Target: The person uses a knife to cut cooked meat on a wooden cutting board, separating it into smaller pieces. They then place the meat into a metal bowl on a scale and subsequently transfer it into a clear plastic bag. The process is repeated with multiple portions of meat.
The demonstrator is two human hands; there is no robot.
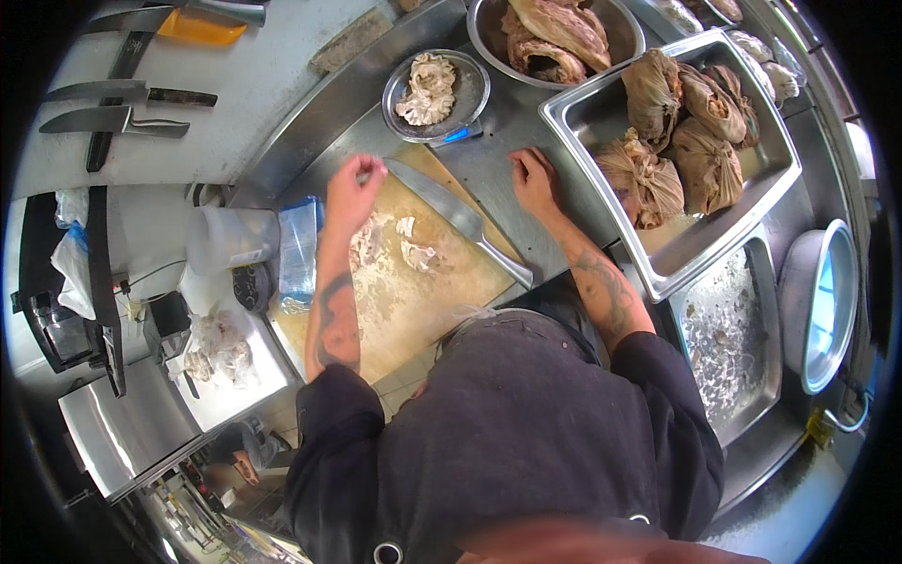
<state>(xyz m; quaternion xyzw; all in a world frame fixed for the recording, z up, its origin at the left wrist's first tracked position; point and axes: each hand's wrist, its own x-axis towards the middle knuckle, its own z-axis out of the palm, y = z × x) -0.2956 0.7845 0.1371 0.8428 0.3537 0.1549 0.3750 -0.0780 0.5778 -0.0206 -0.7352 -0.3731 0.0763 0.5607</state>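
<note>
My left hand [354,192] hovers over the far left part of a worn yellowish cutting board [409,324], fingers curled near the tip of a chef's knife [444,204]. Whether it pinches anything is hard to make out. The knife lies on the board, its metal handle towards my body. Pale shredded meat scraps [418,255] sit on the board near the blade. My right hand [533,178] rests with curled fingers on the steel counter [504,158], between the board and a deep steel pan [638,264]. Nothing shows in that hand.
The pan holds several cloth-wrapped bundles [708,166]. A steel dish [476,106] of pale meat stands on a digital scale [461,135], beside a bowl [634,35] of large meat pieces. Knives [113,120] hang on the left wall. Plastic-wrapped packs [299,247] border the board.
</note>
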